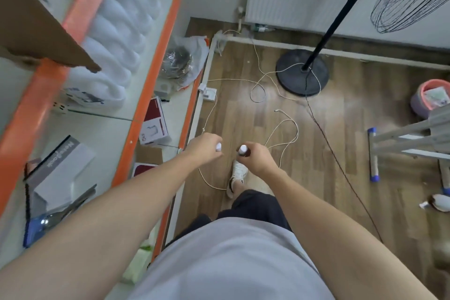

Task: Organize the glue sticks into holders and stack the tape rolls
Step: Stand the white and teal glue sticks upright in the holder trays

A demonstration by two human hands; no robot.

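Observation:
I stand over a wooden floor with both arms stretched forward. My left hand (203, 147) is curled round a small stick with a white cap (218, 146), likely a glue stick. My right hand (255, 158) grips another glue stick (242, 150) with a white cap and a dark reddish body. The two hands are close together, a short gap between the caps, just right of the shelf's edge. No holders or tape rolls are visible.
White shelves with orange edges (143, 95) run along the left, carrying boxes (155, 124), wrapped white goods and scissors (73, 204). Loose white cable (282, 134) lies on the floor. A black lamp base (302, 73) stands ahead; a metal ladder (409, 139) and pink bucket (431, 97) are at right.

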